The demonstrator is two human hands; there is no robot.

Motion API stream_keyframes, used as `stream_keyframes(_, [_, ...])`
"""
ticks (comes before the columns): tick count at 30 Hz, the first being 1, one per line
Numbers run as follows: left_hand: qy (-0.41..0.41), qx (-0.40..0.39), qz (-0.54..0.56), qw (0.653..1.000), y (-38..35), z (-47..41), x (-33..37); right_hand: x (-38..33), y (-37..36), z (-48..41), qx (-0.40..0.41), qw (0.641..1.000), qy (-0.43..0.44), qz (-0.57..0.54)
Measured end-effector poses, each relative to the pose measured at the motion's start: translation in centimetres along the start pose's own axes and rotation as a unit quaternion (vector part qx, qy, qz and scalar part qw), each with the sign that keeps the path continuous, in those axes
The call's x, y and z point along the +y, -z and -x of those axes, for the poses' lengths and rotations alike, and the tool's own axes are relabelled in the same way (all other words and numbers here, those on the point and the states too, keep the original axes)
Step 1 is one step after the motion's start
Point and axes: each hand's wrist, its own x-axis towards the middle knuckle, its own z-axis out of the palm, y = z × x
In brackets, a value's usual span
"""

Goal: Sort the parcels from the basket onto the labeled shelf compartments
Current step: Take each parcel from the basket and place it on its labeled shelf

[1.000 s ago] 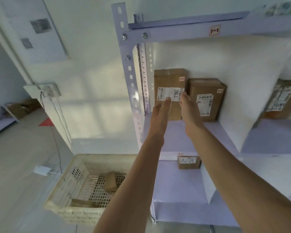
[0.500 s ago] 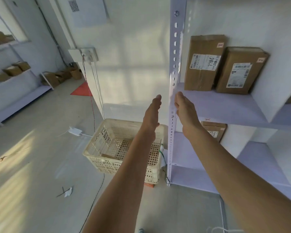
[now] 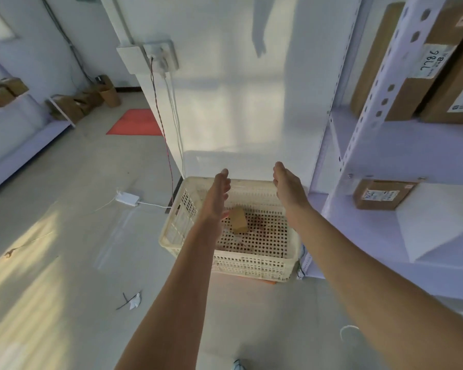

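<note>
A cream perforated basket (image 3: 251,263) stands on the floor beside the white shelf unit (image 3: 364,108). One small brown parcel (image 3: 238,219) lies inside it. My left hand (image 3: 217,193) and my right hand (image 3: 288,186) hover above the basket, palms facing each other, fingers straight, holding nothing. On the upper shelf stand a tall brown parcel (image 3: 401,65) with a handwritten label and a second parcel (image 3: 455,89) beside it. A smaller labeled parcel (image 3: 380,194) sits on the shelf below.
A white power adapter (image 3: 127,197) with its cable lies on the floor left of the basket. Red and white wires (image 3: 169,134) hang down the wall. A red mat (image 3: 137,122) and several cardboard boxes (image 3: 75,102) lie at the far left. Scraps (image 3: 131,300) litter the floor.
My view has swung left and down from the shelf to the basket. Both hands have left the tall parcel on the upper shelf and now hang over the basket.
</note>
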Motion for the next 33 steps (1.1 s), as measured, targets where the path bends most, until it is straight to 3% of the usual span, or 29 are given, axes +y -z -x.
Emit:
stream_keyframes(10, [0.086,-0.016,-0.026,0.996,7.8,-10.5,-4.0,4.8,-7.6,-7.1,0.036,0.994,-0.083,0.055])
stream_keyframes(33, [0.244,-0.063,-0.097,0.963,6.9,-38.2,-17.6,21.0,-15.3,-31.0,0.019,0.971,-0.23,0.064])
